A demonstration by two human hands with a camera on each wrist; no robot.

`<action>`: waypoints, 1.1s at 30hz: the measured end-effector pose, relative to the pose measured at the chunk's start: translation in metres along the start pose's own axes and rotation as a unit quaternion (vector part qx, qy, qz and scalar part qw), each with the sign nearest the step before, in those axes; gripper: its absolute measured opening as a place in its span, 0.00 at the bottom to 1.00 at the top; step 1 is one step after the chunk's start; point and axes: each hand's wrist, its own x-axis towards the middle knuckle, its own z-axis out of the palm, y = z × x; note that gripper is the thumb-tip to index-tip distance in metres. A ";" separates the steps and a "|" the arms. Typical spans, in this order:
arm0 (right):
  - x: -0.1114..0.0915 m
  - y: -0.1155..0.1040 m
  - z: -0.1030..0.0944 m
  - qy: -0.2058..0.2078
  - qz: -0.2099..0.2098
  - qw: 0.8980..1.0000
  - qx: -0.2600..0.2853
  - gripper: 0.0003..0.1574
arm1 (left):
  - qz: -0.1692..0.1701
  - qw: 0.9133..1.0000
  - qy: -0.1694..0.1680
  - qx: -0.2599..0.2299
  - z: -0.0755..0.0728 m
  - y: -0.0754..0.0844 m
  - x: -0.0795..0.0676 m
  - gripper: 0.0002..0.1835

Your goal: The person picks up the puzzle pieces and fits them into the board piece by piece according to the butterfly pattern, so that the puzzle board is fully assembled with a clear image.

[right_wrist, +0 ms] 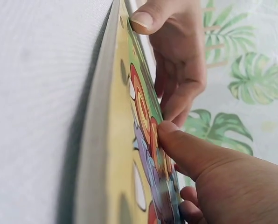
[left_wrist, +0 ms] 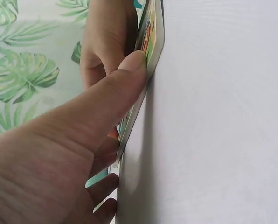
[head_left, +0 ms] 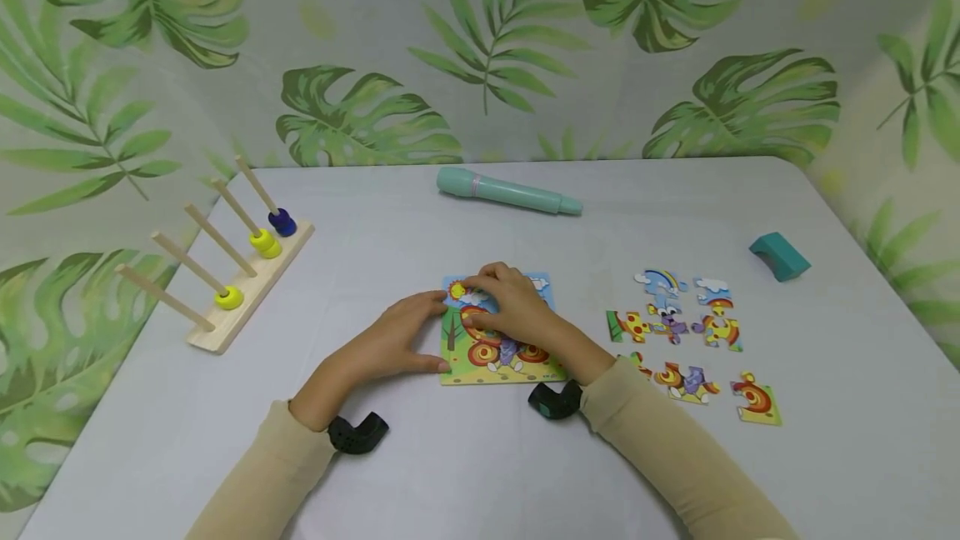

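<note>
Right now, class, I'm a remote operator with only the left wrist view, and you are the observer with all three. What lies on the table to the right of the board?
Observer: Loose pieces, eight of them in view.
Operator: My left thumb blocks the right hand. Where is the tip of its thumb?
Observer: The right wrist view shows it on the printed face of the board.
Operator: And what stands off to the left of the board?
Observer: A wooden stand with five pegs, seen in the head view.
</note>
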 end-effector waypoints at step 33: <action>-0.005 -0.004 -0.020 -0.045 0.027 0.990 0.130 0.39 | 0.016 0.998 -0.045 0.045 -0.006 -0.003 0.009 0.43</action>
